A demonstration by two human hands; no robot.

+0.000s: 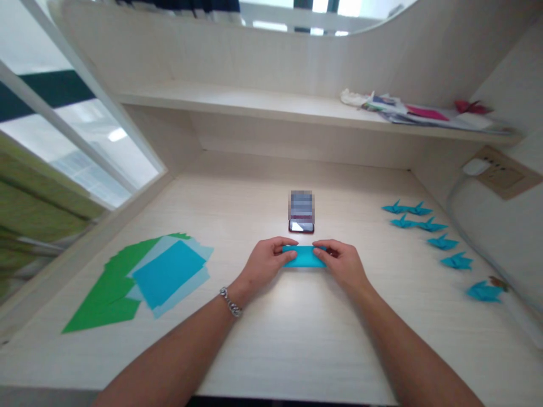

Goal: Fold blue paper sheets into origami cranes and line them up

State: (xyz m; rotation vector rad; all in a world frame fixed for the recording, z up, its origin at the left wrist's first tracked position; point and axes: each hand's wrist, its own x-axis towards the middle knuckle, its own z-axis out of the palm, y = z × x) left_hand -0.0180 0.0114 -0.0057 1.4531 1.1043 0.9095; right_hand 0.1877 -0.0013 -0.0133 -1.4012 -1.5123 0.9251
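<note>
A blue sheet of origami paper (304, 256), folded into a narrow rectangle, lies across the middle of the desk between my hands. My left hand (271, 255) pinches its left end, thumb on top. At the right end, my right hand (339, 258) grips it the same way, with the thumb over the upper face. Just beyond the paper a phone (301, 212) rests on the desk, its screen blurred. Part of each short end of the paper is hidden under my fingers.
Green paper sheets (106, 282) and blue paper sheets (169, 275) lie fanned at the left. Several folded blue paper cranes (442, 242) line the right side, near a cable (452, 198) from a wall socket (507, 172). A shelf (254, 104) with papers runs above the back.
</note>
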